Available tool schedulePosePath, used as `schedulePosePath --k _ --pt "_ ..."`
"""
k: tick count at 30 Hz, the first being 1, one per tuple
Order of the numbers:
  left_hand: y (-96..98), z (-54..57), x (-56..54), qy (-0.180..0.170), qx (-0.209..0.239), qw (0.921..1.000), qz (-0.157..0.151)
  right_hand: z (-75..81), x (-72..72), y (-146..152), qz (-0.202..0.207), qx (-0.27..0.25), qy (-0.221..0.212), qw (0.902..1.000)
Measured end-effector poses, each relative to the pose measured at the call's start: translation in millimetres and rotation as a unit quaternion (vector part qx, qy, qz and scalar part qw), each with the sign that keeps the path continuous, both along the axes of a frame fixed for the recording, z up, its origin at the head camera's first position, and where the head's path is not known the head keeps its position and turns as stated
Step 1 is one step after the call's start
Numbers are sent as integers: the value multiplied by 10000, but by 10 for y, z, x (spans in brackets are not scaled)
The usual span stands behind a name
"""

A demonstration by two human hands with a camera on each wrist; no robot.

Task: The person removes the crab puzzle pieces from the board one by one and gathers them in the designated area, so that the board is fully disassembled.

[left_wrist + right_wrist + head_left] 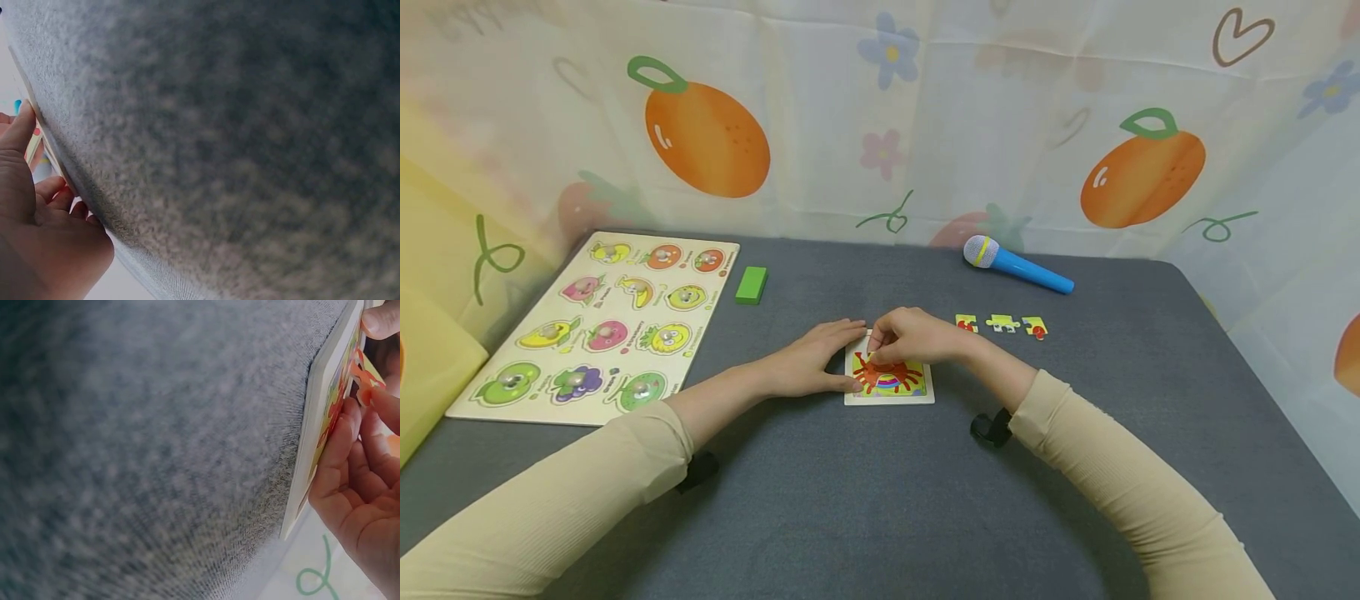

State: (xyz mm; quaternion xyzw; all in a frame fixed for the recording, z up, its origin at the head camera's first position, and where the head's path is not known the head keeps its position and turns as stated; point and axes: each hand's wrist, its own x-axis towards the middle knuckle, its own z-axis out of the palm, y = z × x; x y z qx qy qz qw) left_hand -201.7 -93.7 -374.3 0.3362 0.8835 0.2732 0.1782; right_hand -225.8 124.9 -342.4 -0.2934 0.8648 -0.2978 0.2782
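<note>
A small jigsaw board (889, 401) with a white frame and a red crab picture lies flat on the table. My left hand (808, 364) rests at its left side, fingers stretched along the upper edge and thumb on the lower left frame. Above the board's upper left part, my right hand (917, 336) pinches a puzzle piece between thumb and fingers. The right wrist view shows this puzzle piece (362, 376), orange and yellow, tilted off the board's surface. Fingers partly hide the piece and the board's upper area.
Three loose puzzle pieces (1002, 323) lie in a row right of the board. Behind them is a blue toy microphone (1030, 271). A green block (751, 285) and a large fruit peg board (576, 306) lie to the left. A printed curtain (820, 108) hangs behind the table.
</note>
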Motion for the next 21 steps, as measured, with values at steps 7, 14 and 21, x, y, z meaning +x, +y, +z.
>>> schedulePosePath --k 7,14,21 --pt "6 -2 -5 -4 -44 10000 9 -11 -13 -4 15 65 -26 10000" --pt "8 -9 -12 -26 -37 10000 16 -1 -7 -8 -4 103 -32 9999" --pt "10 -8 -9 -57 -49 10000 34 9 -15 -33 -6 187 -83 9998"
